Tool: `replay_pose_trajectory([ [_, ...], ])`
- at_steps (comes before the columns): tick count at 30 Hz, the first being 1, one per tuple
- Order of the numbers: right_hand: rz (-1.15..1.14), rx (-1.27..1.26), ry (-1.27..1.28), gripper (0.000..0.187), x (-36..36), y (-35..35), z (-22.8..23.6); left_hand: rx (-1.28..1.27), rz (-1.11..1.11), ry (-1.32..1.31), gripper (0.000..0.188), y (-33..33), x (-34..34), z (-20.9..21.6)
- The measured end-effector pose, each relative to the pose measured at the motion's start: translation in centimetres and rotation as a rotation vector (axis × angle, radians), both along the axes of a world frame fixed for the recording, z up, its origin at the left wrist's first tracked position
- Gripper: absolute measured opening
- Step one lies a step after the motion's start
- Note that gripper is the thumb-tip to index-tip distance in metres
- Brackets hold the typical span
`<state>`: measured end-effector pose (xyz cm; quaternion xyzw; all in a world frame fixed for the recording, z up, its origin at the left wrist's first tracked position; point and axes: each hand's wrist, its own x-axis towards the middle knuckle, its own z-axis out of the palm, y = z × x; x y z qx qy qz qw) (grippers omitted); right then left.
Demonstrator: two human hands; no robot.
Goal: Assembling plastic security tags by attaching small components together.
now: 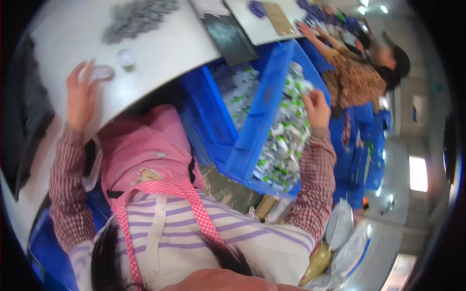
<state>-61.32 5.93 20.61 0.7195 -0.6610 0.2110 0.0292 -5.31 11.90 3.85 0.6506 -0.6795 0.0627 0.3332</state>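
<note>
My left hand (81,97) is over the white table, fingers stretched out and slightly apart. Right beside its fingertips lies a small round greyish-purple piece (103,73); blur hides whether they touch. A little farther right on the table is a small white-and-green piece (126,60). Out to the right, my right hand (318,109) is over a blue bin (266,111) heaped with small white-and-green pieces (284,140). Its fingers are curled together at the far part of the heap, and what they hold, if anything, cannot be made out.
A grey pile of small parts (138,20) lies at the table's far side. Another blue bin (208,104) with pale pieces stands left of the heaped one, beneath a dark tray (227,36). A co-worker (361,80) works at the far right; stacked blue crates (357,155) stand behind.
</note>
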Motion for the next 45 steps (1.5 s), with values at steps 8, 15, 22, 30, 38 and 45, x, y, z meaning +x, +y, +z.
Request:
replay_pose_trajectory([
  [8, 0.342, 0.184, -0.017, 0.024, 8.3, -6.9, 0.4, 0.338, 0.081, -0.142, 0.032, -1.1, -1.3, 0.8],
  [15, 1.001, 0.397, -0.185, 0.014, 31.4, -13.5, -8.6, 0.189, 0.153, 0.413, 0.015, 0.9, -1.0, 2.4],
  [22, 1.264, 0.069, -0.146, 0.010, 45.7, -15.9, -13.8, 0.290, 0.151, 1.504, 0.011, 8.1, -1.5, 3.4],
  [30, 0.969, -0.015, 0.496, 0.015, 50.1, -15.0, -14.9, 0.140, 0.149, 1.869, 0.018, 10.3, -1.5, 2.3],
  [38, 0.734, 0.423, -0.264, 0.018, 47.4, -16.9, -11.1, -0.035, 0.159, 1.756, 0.024, 9.8, -1.9, 1.6],
  [45, 0.780, 1.379, -1.269, 0.022, 41.8, -5.1, -10.2, 0.000, 0.196, 1.560, 0.030, 8.8, -1.3, 0.6],
])
